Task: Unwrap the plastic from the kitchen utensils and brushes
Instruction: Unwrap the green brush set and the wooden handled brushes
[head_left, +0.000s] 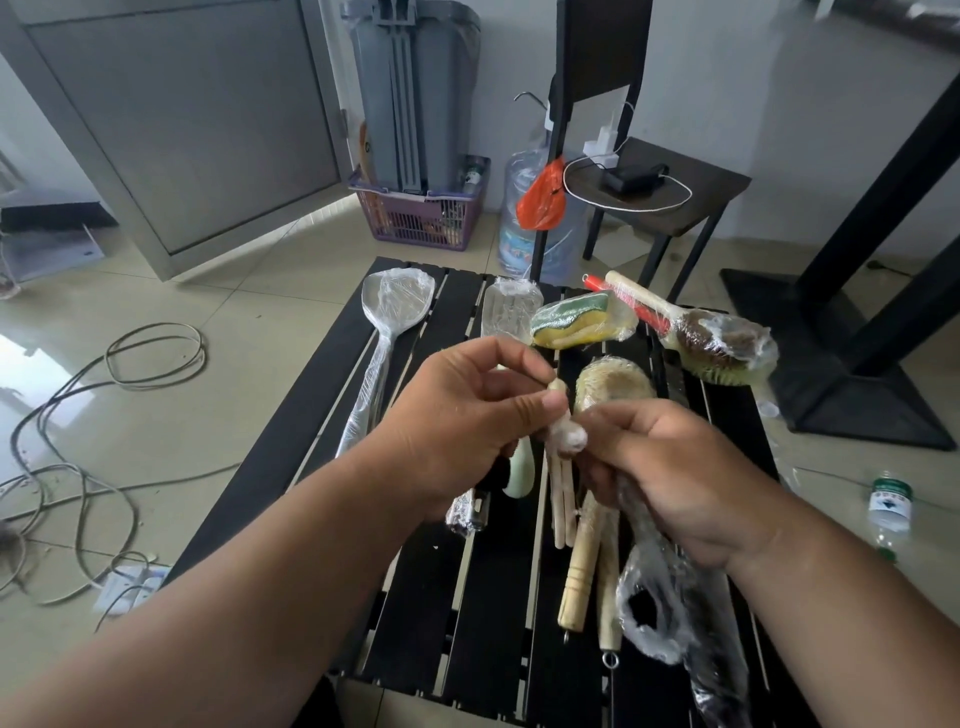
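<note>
Above a black slatted table (457, 597), my left hand (467, 415) pinches the top of a thin wooden utensil (561, 483). My right hand (675, 473) pinches a bunched wad of plastic wrap (571, 439) on that utensil and also holds a long plastic-covered item (670, 597). On the table lie a wrapped ladle (387, 332), a wrapped clear utensil (506, 306), a wrapped yellow-green sponge (576, 319), a wrapped round brush (722, 338), a bare bristle brush (613, 387) and wooden brush handles (579, 577).
Loose cables (104, 405) lie on the tiled floor to the left. A small bottle (891, 506) stands on the floor at right. Behind the table are a purple basket (421, 213), a water jug (524, 218), a side table (670, 192) and a black stand base (831, 358).
</note>
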